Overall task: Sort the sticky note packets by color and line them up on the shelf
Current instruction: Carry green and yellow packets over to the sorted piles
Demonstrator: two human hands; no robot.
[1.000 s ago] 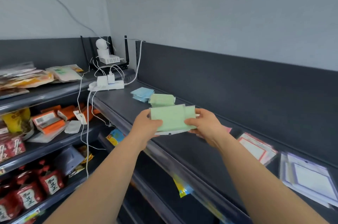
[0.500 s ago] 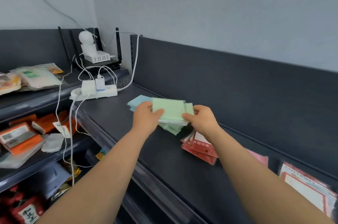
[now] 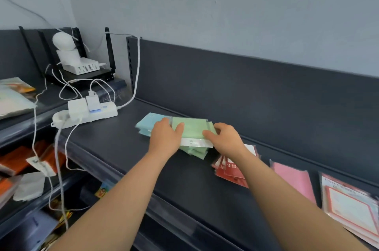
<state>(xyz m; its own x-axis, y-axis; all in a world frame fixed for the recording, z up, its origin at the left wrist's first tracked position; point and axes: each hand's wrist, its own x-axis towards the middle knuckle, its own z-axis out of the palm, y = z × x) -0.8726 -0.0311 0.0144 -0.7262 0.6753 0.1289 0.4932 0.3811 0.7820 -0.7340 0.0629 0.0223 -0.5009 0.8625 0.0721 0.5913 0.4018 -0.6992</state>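
Observation:
A stack of green sticky note packets (image 3: 192, 127) lies on the dark shelf (image 3: 114, 144). My left hand (image 3: 165, 138) grips its left edge, thumb lying on top. My right hand (image 3: 225, 140) grips the right edge, thumb on the top packet. Just left of the green stack, touching it, sit blue packets (image 3: 148, 124), partly hidden by my left hand. Red packets (image 3: 229, 170) lie under my right wrist, and a pink packet (image 3: 293, 181) lies further right.
A white power strip (image 3: 86, 113) with plugs and cables sits at the shelf's left end, a router and white camera (image 3: 67, 53) behind it. Red-bordered label packs (image 3: 352, 207) lie at the far right. Lower shelves on the left hold orange and white goods.
Both hands carried the green packets forward and down from mid-air onto the green stack beside the blue ones. The camera view shifted left and closer.

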